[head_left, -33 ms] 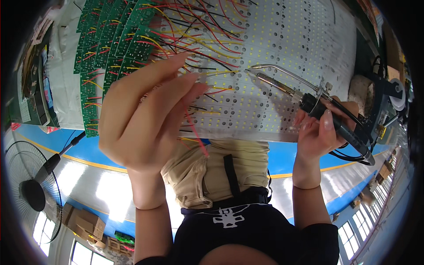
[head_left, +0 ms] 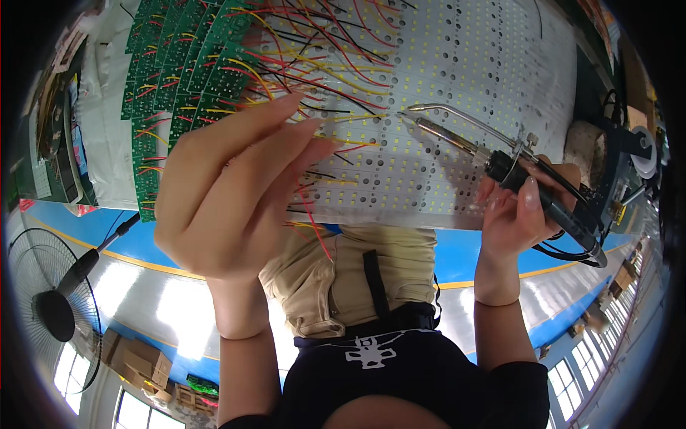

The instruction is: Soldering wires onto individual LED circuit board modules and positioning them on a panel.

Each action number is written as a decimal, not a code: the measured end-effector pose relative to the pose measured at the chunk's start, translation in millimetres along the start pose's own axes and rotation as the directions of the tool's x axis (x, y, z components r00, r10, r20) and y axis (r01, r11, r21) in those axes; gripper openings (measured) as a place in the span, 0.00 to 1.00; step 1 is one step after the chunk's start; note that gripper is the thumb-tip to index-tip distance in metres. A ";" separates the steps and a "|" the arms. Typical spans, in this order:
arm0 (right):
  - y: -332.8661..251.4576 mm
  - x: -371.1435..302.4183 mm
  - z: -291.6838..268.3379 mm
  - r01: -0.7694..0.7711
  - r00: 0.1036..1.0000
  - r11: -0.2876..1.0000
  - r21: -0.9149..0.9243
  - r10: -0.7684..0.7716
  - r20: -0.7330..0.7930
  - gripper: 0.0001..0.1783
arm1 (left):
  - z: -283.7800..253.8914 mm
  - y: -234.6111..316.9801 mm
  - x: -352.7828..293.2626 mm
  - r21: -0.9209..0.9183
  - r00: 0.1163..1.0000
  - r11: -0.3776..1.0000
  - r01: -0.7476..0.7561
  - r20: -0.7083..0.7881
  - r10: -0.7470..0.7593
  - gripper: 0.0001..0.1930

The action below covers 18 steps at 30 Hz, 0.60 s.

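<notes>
My left hand (head_left: 221, 189) is closed in a pinch over the wired ends of the circuit boards. From its fingertips a thin yellow wire (head_left: 357, 117) runs right to the white LED strips (head_left: 443, 79). A red wire (head_left: 309, 207) dangles beneath those fingers past the table edge. My right hand (head_left: 525, 211) grips a soldering iron (head_left: 500, 166) with a black handle and a curved metal feed tube (head_left: 464, 118). The iron's tip points left, close to the yellow wire's end; whether they touch I cannot tell. Green circuit boards (head_left: 164, 64) lie overlapped left of my left hand.
Loose red, black and yellow wires (head_left: 314, 43) spread from the boards over the strips. A dark stand with a white spool (head_left: 643, 157) is at the right, beside the iron's cable. A black fan (head_left: 53, 314) stands at the lower left. Cardboard boxes (head_left: 139, 361) sit farther off.
My left hand has shifted slightly left and the dangling red wire has swung a little left. The right hand and soldering iron stay nearly in place.
</notes>
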State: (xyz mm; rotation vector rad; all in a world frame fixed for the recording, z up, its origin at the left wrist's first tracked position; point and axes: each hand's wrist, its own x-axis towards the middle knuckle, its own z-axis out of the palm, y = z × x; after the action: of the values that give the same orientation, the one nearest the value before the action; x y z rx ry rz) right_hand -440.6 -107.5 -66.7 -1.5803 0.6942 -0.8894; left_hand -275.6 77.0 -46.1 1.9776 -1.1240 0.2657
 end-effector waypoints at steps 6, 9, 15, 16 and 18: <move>4.7 5.2 -3.4 0.165 0.983 0.979 -0.121 -0.153 0.102 0.11 | -9.2 -3.7 -0.4 -0.401 0.981 0.896 0.191 0.108 -0.160 0.13; 6.2 1.9 -3.2 0.122 0.993 0.986 -0.118 -0.121 0.016 0.11 | -1.2 2.3 4.4 -0.322 0.943 0.892 0.318 0.207 -0.262 0.13; 7.0 1.7 -5.1 0.079 0.996 0.997 0.022 -0.080 0.036 0.11 | 10.3 -11.0 2.5 -0.185 0.994 0.983 0.014 0.110 0.007 0.15; 6.8 1.5 -4.4 0.076 0.996 0.996 0.034 -0.078 0.049 0.11 | 10.8 -11.7 1.1 -0.181 0.994 0.983 0.015 0.112 0.005 0.15; 4.3 2.2 -4.0 0.075 0.995 0.996 0.042 -0.077 0.060 0.11 | 13.6 -12.1 -0.3 -0.164 0.999 0.986 0.002 0.036 0.004 0.13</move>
State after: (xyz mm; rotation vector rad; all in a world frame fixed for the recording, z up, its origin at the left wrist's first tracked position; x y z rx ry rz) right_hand -442.7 -112.3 -70.2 -1.6007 0.5731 -0.9010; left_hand -269.0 70.3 -61.6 1.8429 -1.1329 0.1338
